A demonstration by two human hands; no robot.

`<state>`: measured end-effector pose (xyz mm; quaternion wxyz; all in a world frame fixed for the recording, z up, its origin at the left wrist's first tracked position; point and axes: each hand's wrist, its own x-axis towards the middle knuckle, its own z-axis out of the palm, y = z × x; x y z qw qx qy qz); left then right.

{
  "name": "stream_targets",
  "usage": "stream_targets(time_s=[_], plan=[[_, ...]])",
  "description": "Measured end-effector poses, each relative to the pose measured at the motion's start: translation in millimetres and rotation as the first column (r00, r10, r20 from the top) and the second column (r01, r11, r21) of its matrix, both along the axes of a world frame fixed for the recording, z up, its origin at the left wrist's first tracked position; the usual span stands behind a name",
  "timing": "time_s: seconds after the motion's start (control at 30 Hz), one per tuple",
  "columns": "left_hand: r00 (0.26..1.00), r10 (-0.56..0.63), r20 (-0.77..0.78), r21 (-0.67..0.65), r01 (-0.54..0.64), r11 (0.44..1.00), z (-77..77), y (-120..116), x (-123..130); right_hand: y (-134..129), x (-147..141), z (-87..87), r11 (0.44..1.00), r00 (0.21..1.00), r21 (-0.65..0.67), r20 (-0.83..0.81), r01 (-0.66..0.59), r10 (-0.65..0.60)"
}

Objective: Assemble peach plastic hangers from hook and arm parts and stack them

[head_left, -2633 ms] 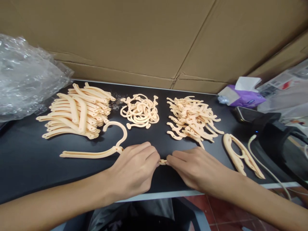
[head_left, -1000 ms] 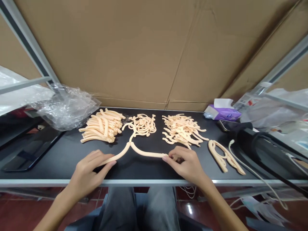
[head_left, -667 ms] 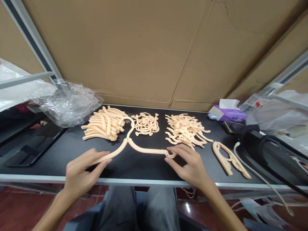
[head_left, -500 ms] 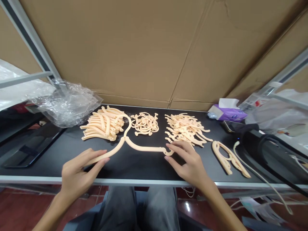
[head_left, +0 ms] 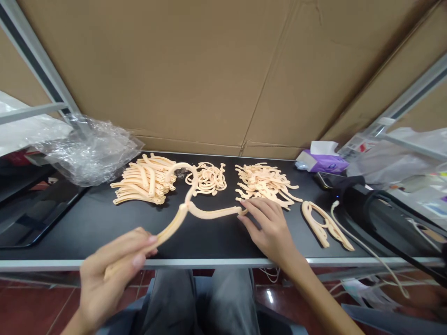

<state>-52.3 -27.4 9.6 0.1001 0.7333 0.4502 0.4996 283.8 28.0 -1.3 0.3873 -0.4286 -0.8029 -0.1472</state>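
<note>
A cream plastic folding clothes hanger (head_left: 213,213) spans the space between my hands, its curved hook pointing away from me. My left hand (head_left: 115,270) is closed around the end of its left arm, close to the table's front edge. At the other end, my right hand (head_left: 267,228) pinches the tip of the right arm, where a small curved end shows at the fingertips. Behind the hanger lie a pile of hanger arms (head_left: 145,181), a pile of hooks (head_left: 211,179) and a pile of thin curved pieces (head_left: 267,184).
A folded hanger (head_left: 326,223) rests on the black table (head_left: 209,239) to the right, beside a white cable (head_left: 366,256). Further back are a purple tissue pack (head_left: 324,161) and a phone (head_left: 328,179). Clear plastic bags (head_left: 94,153) and a dark tablet-like panel (head_left: 42,218) are at left.
My left hand has come down and nearer to me, tilting the hanger's left arm more steeply. My right hand still pinches the right end. The whole view has shifted slightly.
</note>
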Motion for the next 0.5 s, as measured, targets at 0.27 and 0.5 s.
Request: stream_targets(time_s=[0.27, 0.5], plan=[[0.842, -0.501, 0.199, 0.086, 0.495, 0.865, 33.0, -31, 103, 23, -22, 1.8, 0.992, 0.997, 0.121, 0.071, 0.023, -0.032], [0.808, -0.589, -0.013, 0.063, 0.589, 0.806, -1.8, -30, 164, 23, -60, 14.3, 0.982, 0.975, -0.109, -0.182, -0.152, 0.131]])
